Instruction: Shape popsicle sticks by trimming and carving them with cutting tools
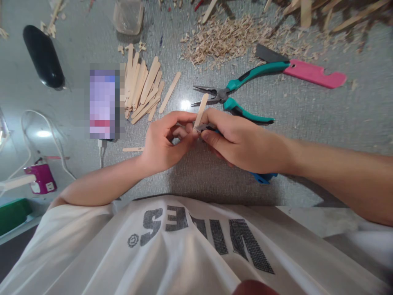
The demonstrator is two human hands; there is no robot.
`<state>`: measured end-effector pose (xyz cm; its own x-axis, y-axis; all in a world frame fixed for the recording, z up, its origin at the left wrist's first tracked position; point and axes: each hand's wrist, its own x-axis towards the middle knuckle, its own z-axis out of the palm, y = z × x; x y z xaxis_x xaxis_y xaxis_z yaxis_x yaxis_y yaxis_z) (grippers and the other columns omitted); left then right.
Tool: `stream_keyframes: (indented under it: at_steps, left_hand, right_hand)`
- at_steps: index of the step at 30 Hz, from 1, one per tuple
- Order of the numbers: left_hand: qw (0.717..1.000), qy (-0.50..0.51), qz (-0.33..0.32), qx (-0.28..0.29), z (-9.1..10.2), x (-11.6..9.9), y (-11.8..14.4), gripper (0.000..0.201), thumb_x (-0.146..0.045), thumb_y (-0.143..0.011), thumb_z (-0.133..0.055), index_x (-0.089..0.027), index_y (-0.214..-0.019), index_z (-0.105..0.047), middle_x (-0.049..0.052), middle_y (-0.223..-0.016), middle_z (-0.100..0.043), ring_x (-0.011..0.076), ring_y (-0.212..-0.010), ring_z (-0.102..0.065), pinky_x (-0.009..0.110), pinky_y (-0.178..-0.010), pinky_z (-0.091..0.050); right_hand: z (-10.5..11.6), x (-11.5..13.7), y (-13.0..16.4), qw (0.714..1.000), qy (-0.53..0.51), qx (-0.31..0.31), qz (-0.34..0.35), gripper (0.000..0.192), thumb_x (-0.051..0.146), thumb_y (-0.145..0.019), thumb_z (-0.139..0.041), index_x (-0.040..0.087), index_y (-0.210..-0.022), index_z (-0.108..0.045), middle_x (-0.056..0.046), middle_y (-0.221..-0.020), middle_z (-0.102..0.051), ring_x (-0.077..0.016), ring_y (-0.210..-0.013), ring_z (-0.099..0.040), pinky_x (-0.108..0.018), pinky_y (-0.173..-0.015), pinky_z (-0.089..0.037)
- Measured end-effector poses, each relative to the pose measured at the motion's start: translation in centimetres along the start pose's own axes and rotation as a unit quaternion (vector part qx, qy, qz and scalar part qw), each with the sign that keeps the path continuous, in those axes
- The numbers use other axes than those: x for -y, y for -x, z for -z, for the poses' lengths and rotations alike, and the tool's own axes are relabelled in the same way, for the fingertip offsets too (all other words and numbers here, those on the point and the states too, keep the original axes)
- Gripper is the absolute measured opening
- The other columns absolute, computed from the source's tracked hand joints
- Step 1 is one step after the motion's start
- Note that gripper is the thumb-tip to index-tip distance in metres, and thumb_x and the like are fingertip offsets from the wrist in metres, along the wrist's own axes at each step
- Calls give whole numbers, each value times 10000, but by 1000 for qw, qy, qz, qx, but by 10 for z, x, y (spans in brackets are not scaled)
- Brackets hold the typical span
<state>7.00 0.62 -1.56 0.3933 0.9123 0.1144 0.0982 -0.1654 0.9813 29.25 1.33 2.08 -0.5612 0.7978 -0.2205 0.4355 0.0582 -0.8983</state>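
Observation:
My left hand (164, 141) pinches the lower end of a flat wooden craft stick (201, 110) that points up and away from me. My right hand (239, 139) is closed around a small cutting tool with blue handles (263, 177); its metal jaws (201, 128) meet the stick near my left fingertips. Both hands hover just above the grey tabletop (307, 114), close to my chest.
A pile of craft sticks (143, 86) lies left of centre beside a phone (103, 104). Teal long-nose pliers (236, 92), a pink tool (313, 73) and wood shavings (227, 39) lie beyond my hands. A black case (43, 55) and cables (55, 139) sit left.

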Motion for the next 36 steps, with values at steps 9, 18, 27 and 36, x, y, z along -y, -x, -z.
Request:
stream_keyframes:
  at_steps: [9, 18, 27, 36]
  left_hand:
    - [1000, 5, 29, -1, 2, -1, -3, 365, -537, -1006, -770, -258, -1238, -733, 3, -870, -736, 127, -651, -728, 296, -621, -669]
    - [1000, 5, 6, -1, 3, -2, -3, 280, -469, -1034, -755, -264, -1222, -725, 1, -884, -734, 129, -667, -742, 291, -600, -658]
    - [999, 26, 33, -3, 3, -1, -4, 337, -523, -994, -794, -254, -1174, -700, -6, -855, -723, 124, -642, -727, 285, -583, -662]
    - [998, 16, 40, 47, 4, -13, -5, 210, -328, -961, -839, -214, -958, -663, 3, -795, -726, 123, -633, -717, 253, -549, -597]
  right_hand:
    - [4, 1, -4, 998, -59, -15, 11, 62, 255, -1025, -572, 249, -979, -530, -2, -761, -570, -201, -804, -584, -344, -738, -456]
    - [3, -2, -5, 997, -70, -5, 18, 53, 271, -1023, -562, 250, -993, -524, 10, -770, -571, -176, -749, -562, -337, -719, -434]
    - [2, -2, -3, 984, -171, -7, -39, 156, 367, -1043, -634, 261, -980, -538, 59, -609, -568, -132, -471, -503, -299, -470, -367]
    - [-5, 6, -1, 969, -197, -147, -39, 302, 472, -989, -768, 248, -860, -611, 26, -613, -584, -142, -468, -532, -328, -439, -425]
